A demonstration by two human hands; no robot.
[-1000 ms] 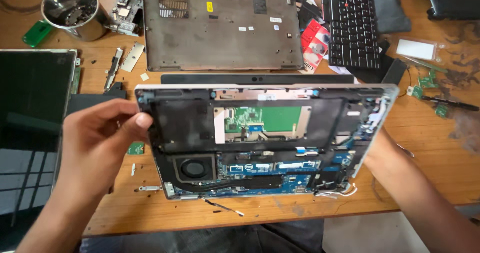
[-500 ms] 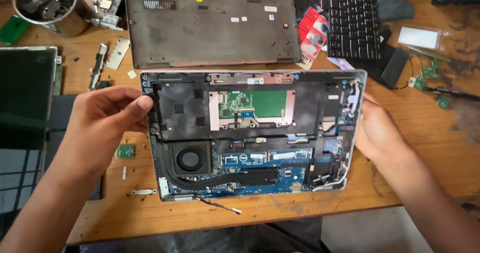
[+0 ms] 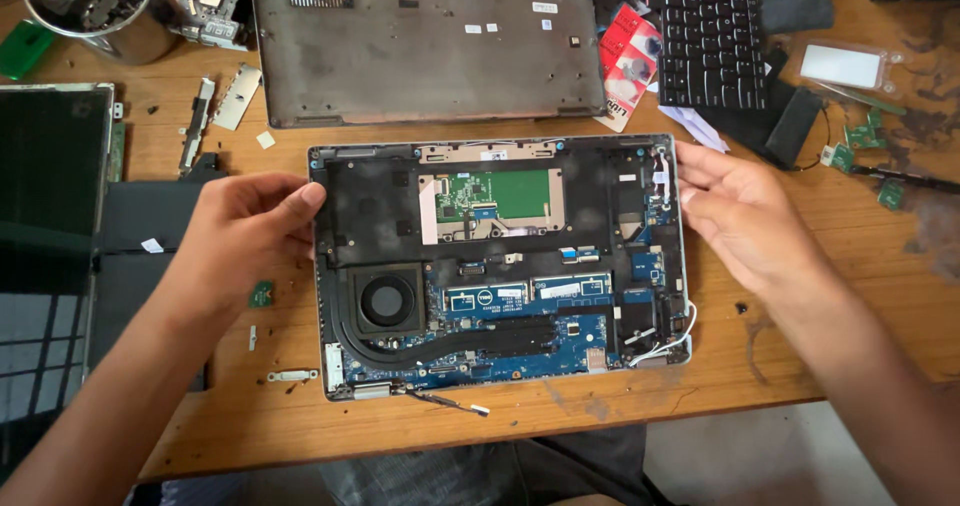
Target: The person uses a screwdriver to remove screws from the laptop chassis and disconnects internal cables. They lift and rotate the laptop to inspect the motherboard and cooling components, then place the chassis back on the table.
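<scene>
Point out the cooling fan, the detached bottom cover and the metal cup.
cooling fan (image 3: 386, 300): head view, on the round hub inside the opened laptop.
detached bottom cover (image 3: 430, 56): head view, on its flat grey middle.
metal cup (image 3: 140, 36): head view, on its side wall.

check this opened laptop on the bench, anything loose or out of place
Yes. A thin black cable trails out of the open laptop chassis at its near edge onto the wooden table, and white wires loop free at the near right corner. Both hands, left hand and right hand, grip its sides.
</scene>
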